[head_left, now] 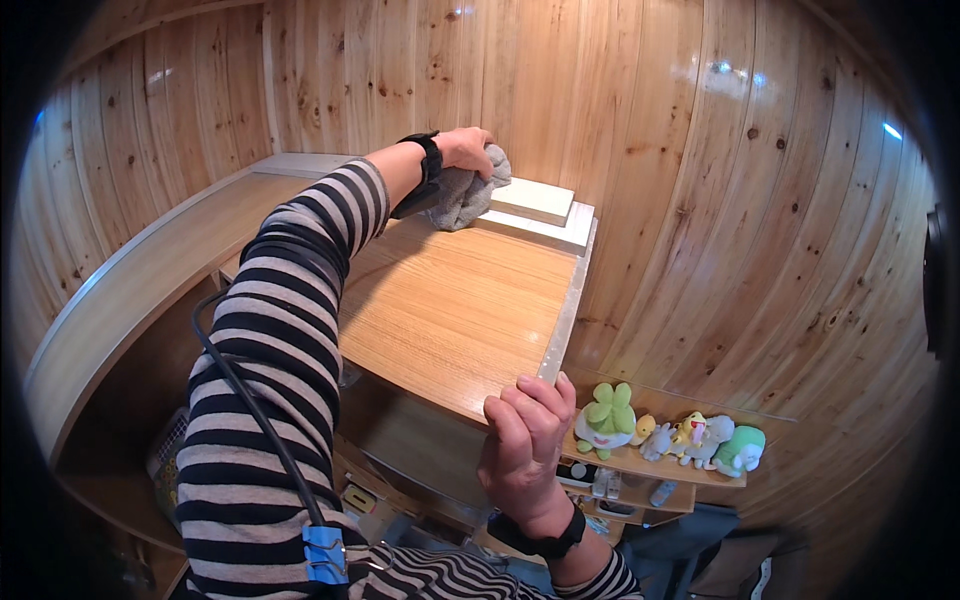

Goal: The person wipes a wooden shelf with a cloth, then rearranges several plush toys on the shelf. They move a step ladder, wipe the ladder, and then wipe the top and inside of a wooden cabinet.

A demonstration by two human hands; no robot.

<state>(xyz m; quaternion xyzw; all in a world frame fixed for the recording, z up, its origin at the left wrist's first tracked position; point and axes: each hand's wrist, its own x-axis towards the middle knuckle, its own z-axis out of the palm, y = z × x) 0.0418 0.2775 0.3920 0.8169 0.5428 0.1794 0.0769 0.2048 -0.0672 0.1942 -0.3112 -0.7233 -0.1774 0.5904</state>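
My left hand [465,150] reaches far across a wood-grain cabinet top [457,300] and grips a bunched grey cloth [459,196] at its back edge. The cloth lies against a light wooden block [534,198] that is stacked on a longer white board [571,225] along the wall. With its fingers curled over the cabinet top's near right corner, my right hand [529,442] holds on to that edge. Both wrists carry black bands, and the sleeves are striped.
Knotty wooden wall panels [675,187] rise behind and to the right. A curved raised ledge [135,262] runs along the left. Several plush toys, including a green and white one [606,424], sit on a lower right shelf [675,469]. A black cable [255,405] crosses the left sleeve.
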